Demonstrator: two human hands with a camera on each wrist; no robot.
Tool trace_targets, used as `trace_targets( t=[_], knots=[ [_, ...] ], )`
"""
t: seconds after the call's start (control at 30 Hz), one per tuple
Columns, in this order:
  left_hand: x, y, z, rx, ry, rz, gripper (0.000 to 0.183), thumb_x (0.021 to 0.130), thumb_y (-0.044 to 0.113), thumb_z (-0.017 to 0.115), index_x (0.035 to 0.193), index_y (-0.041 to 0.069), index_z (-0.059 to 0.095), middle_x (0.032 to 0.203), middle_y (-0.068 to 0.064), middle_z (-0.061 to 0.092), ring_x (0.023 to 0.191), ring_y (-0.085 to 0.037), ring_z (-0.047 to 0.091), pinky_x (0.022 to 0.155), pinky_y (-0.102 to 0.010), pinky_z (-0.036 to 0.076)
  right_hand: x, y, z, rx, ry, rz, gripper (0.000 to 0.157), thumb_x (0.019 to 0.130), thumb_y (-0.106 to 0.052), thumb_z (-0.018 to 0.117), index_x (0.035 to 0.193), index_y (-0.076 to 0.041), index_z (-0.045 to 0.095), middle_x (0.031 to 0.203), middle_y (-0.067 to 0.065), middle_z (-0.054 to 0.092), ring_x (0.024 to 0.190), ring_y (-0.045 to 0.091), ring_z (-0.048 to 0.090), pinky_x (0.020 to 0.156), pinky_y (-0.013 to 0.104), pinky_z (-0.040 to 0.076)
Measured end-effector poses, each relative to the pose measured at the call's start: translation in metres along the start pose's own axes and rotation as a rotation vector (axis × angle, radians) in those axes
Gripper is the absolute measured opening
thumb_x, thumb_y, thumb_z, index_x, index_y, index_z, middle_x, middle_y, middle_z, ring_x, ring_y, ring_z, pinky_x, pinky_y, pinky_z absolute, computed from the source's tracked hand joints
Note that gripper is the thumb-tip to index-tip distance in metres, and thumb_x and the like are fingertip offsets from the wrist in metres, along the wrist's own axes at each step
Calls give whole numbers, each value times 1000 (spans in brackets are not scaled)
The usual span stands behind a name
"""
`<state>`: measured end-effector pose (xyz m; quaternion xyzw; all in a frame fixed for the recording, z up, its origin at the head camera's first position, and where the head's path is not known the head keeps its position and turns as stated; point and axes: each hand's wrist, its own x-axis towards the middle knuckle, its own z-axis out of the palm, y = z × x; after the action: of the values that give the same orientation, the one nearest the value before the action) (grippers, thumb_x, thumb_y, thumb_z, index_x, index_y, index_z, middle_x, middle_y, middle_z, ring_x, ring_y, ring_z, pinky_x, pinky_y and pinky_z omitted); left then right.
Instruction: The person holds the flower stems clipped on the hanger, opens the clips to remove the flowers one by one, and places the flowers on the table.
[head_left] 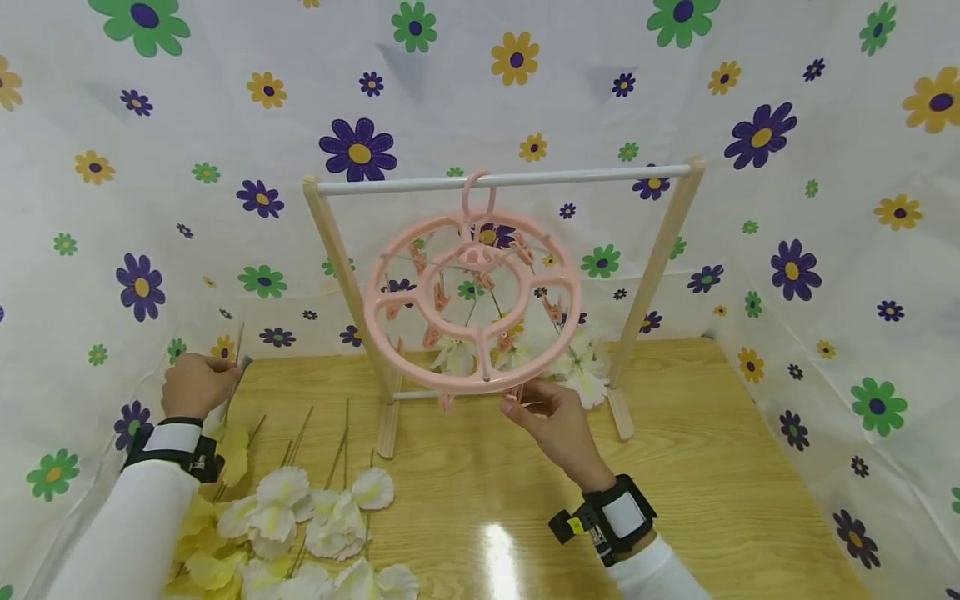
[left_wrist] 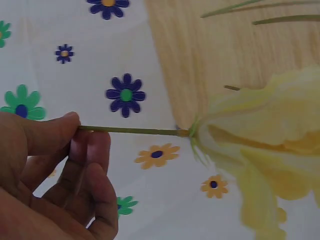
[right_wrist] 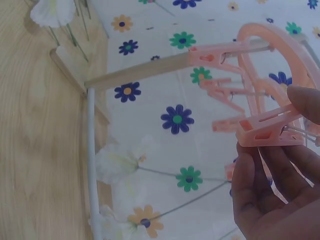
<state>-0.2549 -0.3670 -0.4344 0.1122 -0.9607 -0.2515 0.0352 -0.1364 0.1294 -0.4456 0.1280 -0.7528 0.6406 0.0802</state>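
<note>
A round pink clip hanger [head_left: 390,358] hangs by its hook from the white bar of a wooden stand. My right hand [head_left: 558,425] pinches a pink clothespin [right_wrist: 265,130] at the hanger's near rim, thumb on one side and fingers on the other. Off to the left, my left hand [head_left: 197,385] holds the thin green stem [left_wrist: 130,130] of a yellow artificial flower [left_wrist: 265,135] between thumb and fingers. The bloom lies toward me, below that hand in the head view. Several white flowers [head_left: 585,375] hang head down by their stems beneath the hanger.
Loose white flowers [head_left: 277,508] and yellow flowers [head_left: 213,571] lie in a heap at the table's front left. The stand's wooden legs [head_left: 660,250] rise on both sides of the hanger. Flower-print cloth [head_left: 825,250] encloses the wooden table [head_left: 712,467] at back and sides.
</note>
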Motion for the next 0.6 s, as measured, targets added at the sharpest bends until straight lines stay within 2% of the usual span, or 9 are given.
trace_targets(
  t=[0.07,0.13,0.23,0.33,0.47,0.6],
  knots=[
    [4,-6,5,31,-35,-54,37,96,20,62,113,-12,70,109,-36,66,91,-56,63,61,-56,53,1,0,7,-18,-17,-28,16,94,-10,74,108,-3,74,99,10,71,96,26,68,87,43,55],
    [8,-10,11,58,-70,-108,34,94,19,61,102,-13,71,93,-33,67,79,-50,64,55,-52,51,2,-1,14,-25,-28,-49,14,93,-10,74,106,-3,74,97,9,72,95,26,69,87,44,55],
    [12,-15,21,101,-107,-158,32,90,15,57,90,-16,60,78,-27,60,72,-44,60,55,-52,48,6,-3,27,-18,-40,-73,12,93,-8,74,103,-1,74,96,9,71,94,28,69,84,42,56],
    [15,-20,32,155,-138,-179,26,89,13,54,91,-13,55,80,-29,57,75,-47,59,59,-56,48,13,-7,40,-13,-51,-85,14,92,-8,76,104,-1,74,95,10,71,94,27,69,83,42,57],
    [19,-23,44,209,-166,-188,32,88,12,55,102,-16,55,96,-40,60,89,-58,60,68,-62,49,22,-8,52,14,-66,-103,19,91,-6,76,109,-3,73,97,10,70,93,27,69,83,47,57],
    [20,-24,49,237,-172,-198,34,87,11,56,104,-18,54,102,-43,59,92,-60,59,73,-63,49,28,-8,60,58,-73,-113,22,91,-4,76,112,-4,71,96,10,69,90,27,68,83,49,57]
  ],
)
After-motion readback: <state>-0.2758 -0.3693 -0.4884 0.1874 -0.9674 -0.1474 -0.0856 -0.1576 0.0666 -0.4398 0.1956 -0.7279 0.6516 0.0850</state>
